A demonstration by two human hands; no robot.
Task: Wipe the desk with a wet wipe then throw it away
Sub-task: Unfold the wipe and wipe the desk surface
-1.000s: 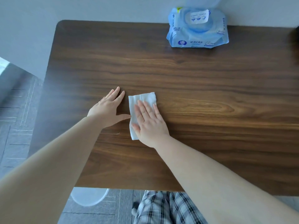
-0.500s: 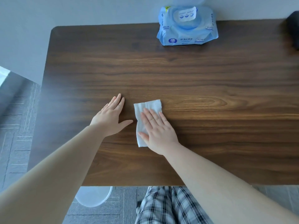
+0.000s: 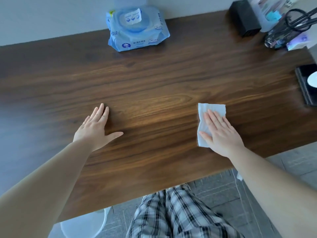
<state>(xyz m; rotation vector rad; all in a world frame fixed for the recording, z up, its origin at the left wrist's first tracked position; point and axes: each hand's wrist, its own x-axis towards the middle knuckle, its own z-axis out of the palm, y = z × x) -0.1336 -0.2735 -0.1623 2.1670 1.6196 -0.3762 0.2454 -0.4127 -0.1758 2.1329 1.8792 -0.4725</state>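
Right hand (image 3: 221, 134) is pressing flat, palm down, on the wet wipe (image 3: 210, 114) on the desk (image 3: 154, 83), toward the near right part of the top, not far from the near edge. Fingers (image 3: 216, 118) are lying extended and slightly spread over the wipe; nothing is being pinched. The wipe is lying under the fingers and palm, its far edge sticking out past the fingertips toward the far edge, and its left side showing beside the thumb (image 3: 205, 136); the part under the palm is hidden. The wipe looks folded and a bit crumpled. Left hand (image 3: 96, 129) is resting flat on the bare wood, left of centre, well apart from the wipe, fingers held close together and thumb splayed out to the right. A blue wipes pack (image 3: 137, 30) is sitting at the far edge, lid flipped up. At the far right corner a black box (image 3: 243, 18) and a dark holder with scissors (image 3: 281, 35) are standing; a black flat item (image 3: 305, 86) is lying at the right edge, partly cut off. Plaid trousers (image 3: 180, 213) are showing below the near edge.
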